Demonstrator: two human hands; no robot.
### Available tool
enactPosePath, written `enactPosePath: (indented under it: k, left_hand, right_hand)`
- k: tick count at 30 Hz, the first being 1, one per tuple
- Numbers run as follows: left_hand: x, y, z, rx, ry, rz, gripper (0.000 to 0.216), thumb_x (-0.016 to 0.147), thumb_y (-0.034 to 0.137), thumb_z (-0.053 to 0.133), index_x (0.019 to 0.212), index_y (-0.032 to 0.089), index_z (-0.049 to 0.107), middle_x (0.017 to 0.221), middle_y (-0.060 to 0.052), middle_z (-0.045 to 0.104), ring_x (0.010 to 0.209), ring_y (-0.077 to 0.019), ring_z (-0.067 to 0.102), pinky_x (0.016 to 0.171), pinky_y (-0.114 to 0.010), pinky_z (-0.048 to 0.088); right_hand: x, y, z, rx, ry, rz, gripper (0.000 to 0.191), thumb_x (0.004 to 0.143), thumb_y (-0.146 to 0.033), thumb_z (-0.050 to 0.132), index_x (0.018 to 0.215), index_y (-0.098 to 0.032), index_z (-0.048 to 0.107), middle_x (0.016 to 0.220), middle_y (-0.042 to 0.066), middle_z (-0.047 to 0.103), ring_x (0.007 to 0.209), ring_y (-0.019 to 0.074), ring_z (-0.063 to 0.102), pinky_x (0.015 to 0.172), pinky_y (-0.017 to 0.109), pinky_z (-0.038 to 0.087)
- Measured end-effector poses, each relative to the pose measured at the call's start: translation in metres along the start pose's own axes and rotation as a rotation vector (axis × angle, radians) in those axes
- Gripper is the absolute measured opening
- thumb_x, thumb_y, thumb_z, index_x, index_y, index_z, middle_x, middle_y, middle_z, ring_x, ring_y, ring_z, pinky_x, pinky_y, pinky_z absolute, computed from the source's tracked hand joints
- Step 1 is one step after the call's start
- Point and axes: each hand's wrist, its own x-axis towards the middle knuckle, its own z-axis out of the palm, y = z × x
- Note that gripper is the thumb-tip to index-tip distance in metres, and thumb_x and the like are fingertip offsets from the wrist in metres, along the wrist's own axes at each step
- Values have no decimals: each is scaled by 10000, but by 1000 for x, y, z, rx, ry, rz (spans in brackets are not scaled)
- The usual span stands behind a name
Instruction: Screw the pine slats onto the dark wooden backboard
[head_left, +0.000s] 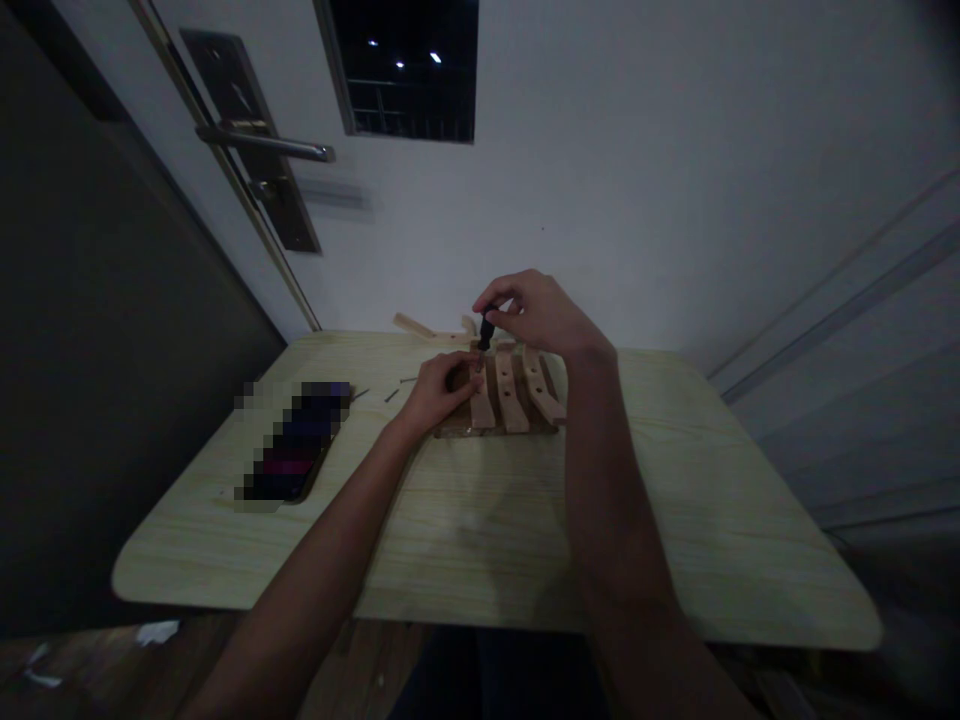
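Screwdriver (487,330): black, pinched by fingers of right hand (534,308).
Left hand (436,390): fingers touch leftmost wooden piece (482,408); whether pinching, I cannot tell.
Tabletop (450,540): carries phone (304,445).

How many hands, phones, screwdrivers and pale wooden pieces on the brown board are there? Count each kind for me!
Hands: 2 (left hand, right hand)
Phones: 1
Screwdrivers: 1
Pale wooden pieces on the brown board: 3
Total: 7

Pale wood-grain, rounded-corner table (720,500) seen across lower frame. Dark rectangular phone (304,440), partly pixelated, laid centre-left; thin grey metal fasteners (391,395) scattered right of it. Brown wooden board (499,412) placed at centre.
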Motion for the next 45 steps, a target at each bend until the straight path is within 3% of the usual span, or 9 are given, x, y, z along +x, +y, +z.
enactPosePath:
  k: [10, 16, 27, 35, 39, 45]
  left_hand:
    - [0, 0, 0, -7, 4, -10, 335, 820, 360, 628, 1104, 185, 648, 1082, -81, 703, 986, -242, 647, 913, -401, 497]
    - [0, -2, 1, -25, 10, -17, 318, 820, 348, 634, 1099, 197, 649, 1079, -76, 706, 971, -225, 653, 898, -384, 506]
    - [0, 0, 0, -28, 11, -5, 348, 820, 353, 635, 1111, 161, 644, 1063, -99, 705, 962, -235, 646, 898, -404, 498]
    - [0, -2, 1, -29, 1, -15, 344, 818, 360, 639, 1109, 178, 641, 1092, -91, 701, 995, -238, 645, 925, -406, 491]
    - [0, 0, 0, -39, 4, -21, 343, 816, 360, 637, 1114, 189, 642, 1107, -85, 700, 1000, -241, 645, 932, -409, 490]
    - [0, 2, -1, -11, 4, -12, 328, 818, 363, 631, 1099, 194, 649, 1075, -77, 707, 984, -242, 648, 920, -405, 490]
  right_hand:
    - [1, -7, 3, 11, 10, 62, 43, 735, -185, 715, 776, -176, 720, 767, 34, 682, 719, 152, 599, 713, 298, 446]
    - [4, -10, 6, 4, 26, 94, 36, 722, -176, 736, 748, -168, 713, 763, 41, 679, 713, 148, 589, 700, 291, 436]
    - [1, -1, 2, 72, -10, 4, 283, 751, -9, 580, 901, -173, 755, 905, 48, 724, 775, 138, 624, 753, 285, 477]
    - [2, -2, 5, 62, 44, 10, 171, 746, -115, 667, 894, -171, 732, 854, 44, 707, 738, 134, 613, 741, 296, 477]
    - [3, -3, 6, 30, 63, 72, 35, 721, -169, 714, 752, -158, 700, 724, 31, 662, 685, 134, 585, 688, 290, 460]
    - [3, -4, 9, 8, 66, 106, 211, 718, -310, 761, 668, -162, 618, 695, 16, 624, 646, 123, 542, 633, 275, 420]
